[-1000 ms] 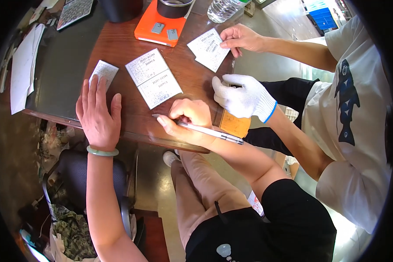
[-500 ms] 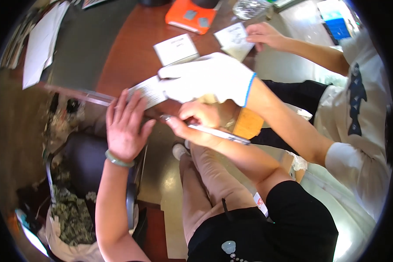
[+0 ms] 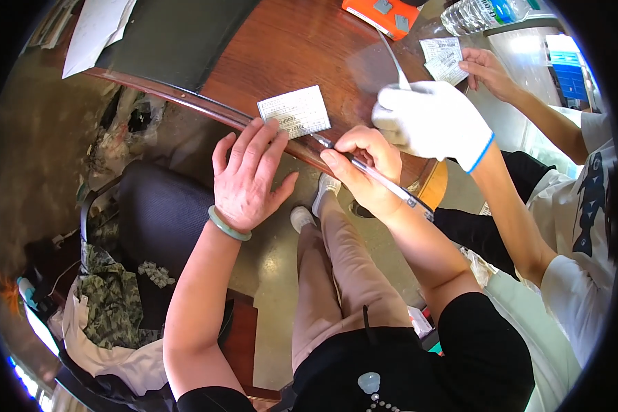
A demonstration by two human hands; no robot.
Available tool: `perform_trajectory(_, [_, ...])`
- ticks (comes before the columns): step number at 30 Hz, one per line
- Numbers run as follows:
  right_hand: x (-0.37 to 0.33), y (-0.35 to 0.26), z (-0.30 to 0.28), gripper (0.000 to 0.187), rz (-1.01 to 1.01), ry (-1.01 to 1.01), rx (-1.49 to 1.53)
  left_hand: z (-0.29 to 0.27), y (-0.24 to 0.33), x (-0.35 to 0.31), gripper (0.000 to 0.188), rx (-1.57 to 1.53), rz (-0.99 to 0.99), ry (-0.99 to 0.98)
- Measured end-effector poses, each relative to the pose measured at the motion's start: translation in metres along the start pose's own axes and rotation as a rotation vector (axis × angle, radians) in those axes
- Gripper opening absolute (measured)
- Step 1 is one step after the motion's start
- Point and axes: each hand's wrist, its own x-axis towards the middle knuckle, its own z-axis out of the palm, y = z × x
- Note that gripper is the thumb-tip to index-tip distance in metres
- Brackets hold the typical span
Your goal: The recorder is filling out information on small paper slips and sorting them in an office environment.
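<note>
Paper slip (image 3: 302,106) lies by tabletop (image 3: 275,55) edge. I see L hand (image 3: 249,185) spread on it, R hand (image 3: 371,168) pinching pen (image 3: 412,202), tip adj. Risk: slip skews if L pressure's light; co-worker's gloved hand (image 3: 443,123), near, could jog R hand.

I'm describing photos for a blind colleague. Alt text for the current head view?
A person's left hand touches a slip on a table; the right hand holds a pen beside it. A co-worker's gloved hand is close by.
</note>
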Motion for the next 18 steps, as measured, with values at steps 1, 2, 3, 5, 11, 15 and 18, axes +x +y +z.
perform_trajectory(1, [0.003, -0.001, 0.001, 0.018, 0.002, -0.001, -0.003, 0.0, -0.001, 0.001, 0.062, -0.002, -0.035, -0.005])
perform_trajectory(2, [0.006, -0.003, 0.0, 0.018, 0.064, 0.001, 0.019, -0.001, -0.003, 0.004, 0.067, 0.005, -0.044, -0.023])
perform_trajectory(3, [0.007, -0.004, 0.001, 0.019, 0.125, 0.003, 0.041, -0.003, -0.004, 0.007, 0.067, 0.002, -0.047, -0.022])
perform_trajectory(5, [0.01, 0.002, 0.001, 0.02, 0.162, 0.026, 0.131, -0.007, -0.004, 0.014, 0.067, 0.071, -0.063, -0.12])
perform_trajectory(11, [0.027, 0.018, -0.001, 0.021, 0.178, 0.028, -0.014, -0.013, 0.047, 0.03, 0.07, 0.193, -0.191, -0.245])
perform_trajectory(15, [0.057, 0.021, 0.0, 0.023, 0.263, -0.068, -0.056, -0.014, 0.074, 0.048, 0.067, -0.014, -0.199, -0.233])
perform_trajectory(18, [0.073, 0.038, -0.006, 0.025, 0.287, -0.05, 0.188, -0.011, 0.071, 0.056, 0.056, -0.284, -0.101, -0.167])
